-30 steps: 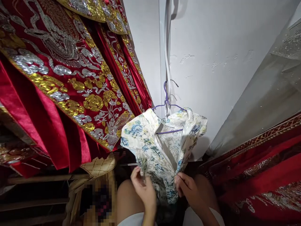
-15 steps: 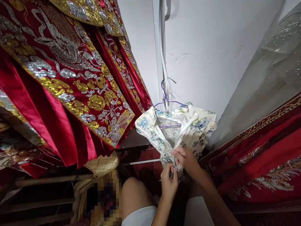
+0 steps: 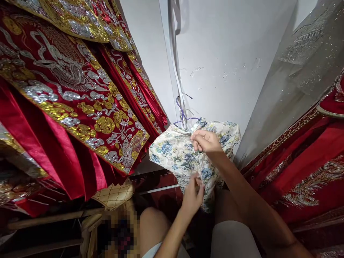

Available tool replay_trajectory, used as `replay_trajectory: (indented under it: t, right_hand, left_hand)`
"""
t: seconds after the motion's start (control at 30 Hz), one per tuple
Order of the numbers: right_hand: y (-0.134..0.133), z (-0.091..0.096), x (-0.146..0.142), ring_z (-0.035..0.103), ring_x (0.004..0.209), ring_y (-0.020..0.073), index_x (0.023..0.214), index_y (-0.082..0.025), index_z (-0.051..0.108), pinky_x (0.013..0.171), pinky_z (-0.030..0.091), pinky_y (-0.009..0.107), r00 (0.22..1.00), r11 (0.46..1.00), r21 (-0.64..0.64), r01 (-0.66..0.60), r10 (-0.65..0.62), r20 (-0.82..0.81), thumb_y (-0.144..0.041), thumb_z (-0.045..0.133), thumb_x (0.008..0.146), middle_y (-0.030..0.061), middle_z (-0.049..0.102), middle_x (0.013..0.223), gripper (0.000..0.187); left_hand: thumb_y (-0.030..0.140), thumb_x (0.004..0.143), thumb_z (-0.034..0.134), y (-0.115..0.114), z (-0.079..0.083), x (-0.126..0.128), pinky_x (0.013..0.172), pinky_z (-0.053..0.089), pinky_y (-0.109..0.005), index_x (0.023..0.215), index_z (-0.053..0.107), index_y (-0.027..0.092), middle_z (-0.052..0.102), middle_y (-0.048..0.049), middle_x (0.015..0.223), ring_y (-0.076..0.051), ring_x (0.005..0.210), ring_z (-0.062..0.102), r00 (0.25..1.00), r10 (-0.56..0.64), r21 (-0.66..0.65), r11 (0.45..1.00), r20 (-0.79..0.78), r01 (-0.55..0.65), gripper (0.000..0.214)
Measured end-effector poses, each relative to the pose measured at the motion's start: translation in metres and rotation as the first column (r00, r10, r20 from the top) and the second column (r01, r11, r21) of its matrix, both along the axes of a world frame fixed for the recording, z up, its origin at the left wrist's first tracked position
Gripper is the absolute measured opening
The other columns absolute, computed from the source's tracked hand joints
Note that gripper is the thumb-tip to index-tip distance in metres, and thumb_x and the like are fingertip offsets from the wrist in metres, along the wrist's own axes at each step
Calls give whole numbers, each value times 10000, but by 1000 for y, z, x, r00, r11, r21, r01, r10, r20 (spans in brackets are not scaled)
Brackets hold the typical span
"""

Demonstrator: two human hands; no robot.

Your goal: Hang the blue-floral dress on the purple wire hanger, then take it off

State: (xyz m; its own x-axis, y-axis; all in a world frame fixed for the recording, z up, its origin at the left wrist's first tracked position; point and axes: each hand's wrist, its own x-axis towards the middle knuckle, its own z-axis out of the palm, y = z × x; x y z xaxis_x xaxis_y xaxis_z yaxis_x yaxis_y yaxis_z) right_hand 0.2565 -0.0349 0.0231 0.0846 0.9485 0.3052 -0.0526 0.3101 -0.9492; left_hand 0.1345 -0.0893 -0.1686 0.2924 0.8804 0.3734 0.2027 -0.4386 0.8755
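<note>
A cream dress with a blue and green flower print (image 3: 174, 152) hangs on a purple wire hanger (image 3: 182, 114) against the white wall. My right hand (image 3: 205, 141) is up near the collar, its fingers pinched on the fabric at the top of the back opening. Lower down, my left hand (image 3: 192, 195) pinches the dress fabric along the same seam. The opening now looks drawn together between my two hands. My bare knees show below the dress.
Red garments with gold and silver embroidery (image 3: 80, 96) hang close on the left. More red embroidered cloth (image 3: 301, 168) and a plastic-covered garment (image 3: 303, 71) crowd the right. A white cord (image 3: 172, 61) runs down the wall. A gold woven cushion (image 3: 114, 195) sits at lower left.
The dress's back opening was spread wide; both hands came together at its lower end, then my right hand travelled up to the collar and the opening closed.
</note>
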Motion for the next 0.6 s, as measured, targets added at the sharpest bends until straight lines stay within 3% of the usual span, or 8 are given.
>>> replay_trajectory:
  t: [0.07, 0.17, 0.23, 0.3, 0.37, 0.43, 0.53, 0.6]
  right_hand:
    - [-7, -8, 1, 392, 429, 78, 707, -175, 636, 445, 288, 211, 1000, 1000, 25, -15, 14, 24, -264, 566, 811, -37, 555, 476, 153]
    - [-12, -12, 3, 406, 445, 84, 696, -178, 626, 457, 296, 217, 998, 999, 48, -5, 2, 64, -237, 548, 817, -41, 547, 489, 156]
    - [-11, -11, 5, 434, 468, 92, 718, -176, 638, 468, 301, 221, 995, 998, 66, 0, -6, 99, -235, 562, 815, -40, 549, 505, 137]
    - [-4, -12, 5, 453, 489, 101, 736, -175, 641, 486, 312, 228, 991, 996, 86, 10, -21, 129, -254, 581, 819, -39, 545, 518, 129]
    - [6, -20, 5, 451, 511, 106, 748, -177, 631, 506, 323, 237, 989, 992, 114, 49, -65, 135, -306, 591, 832, -36, 541, 547, 159]
    - [17, -36, 3, 427, 525, 108, 742, -184, 620, 515, 308, 244, 979, 989, 116, 92, -111, 170, -348, 590, 832, -36, 522, 572, 190]
    - [22, -68, 4, 370, 528, 106, 646, -203, 567, 523, 268, 251, 953, 992, 51, 119, -129, 273, -324, 585, 792, -52, 441, 548, 191]
    - [13, -90, 7, 356, 529, 107, 579, -211, 508, 530, 269, 255, 949, 994, 19, 106, -107, 297, -316, 579, 762, -56, 402, 529, 223]
  left_hand:
    - [339, 997, 520, 17, 43, -11, 841, 492, -332, 1386, 451, 199, 646, -58, 923, -201, 866, 635, 993, 64, 108, 991, 99, -75, 418]
    - [328, 1039, 455, 45, 112, -20, 807, 501, -324, 1426, 452, 211, 624, -37, 884, -179, 825, 629, 977, 145, 334, 923, 157, -191, 404]
    - [320, 1031, 486, 63, 149, -21, 837, 504, -331, 1330, 549, 215, 655, -60, 963, -188, 898, 639, 979, 176, 465, 862, 98, -202, 323]
    - [291, 1018, 507, 75, 174, -18, 836, 500, -324, 1098, 637, 199, 664, -64, 963, -193, 914, 635, 982, 190, 551, 821, -20, -148, 178]
    - [254, 1013, 500, 80, 187, -15, 811, 492, -309, 961, 626, 191, 653, -58, 927, -187, 885, 627, 972, 208, 598, 795, -108, -103, 150]
    - [231, 1014, 483, 81, 193, -17, 796, 482, -297, 943, 610, 186, 638, -50, 899, -176, 858, 615, 964, 253, 638, 757, -87, -141, 152]
    - [253, 1005, 499, 82, 193, -41, 845, 469, -302, 945, 624, 179, 644, -47, 920, -176, 905, 605, 897, 414, 629, 658, 155, -413, 157]
    - [287, 980, 545, 87, 184, -71, 867, 468, -298, 935, 637, 171, 648, -39, 929, -173, 924, 600, 767, 520, 474, 603, 377, -641, 154]
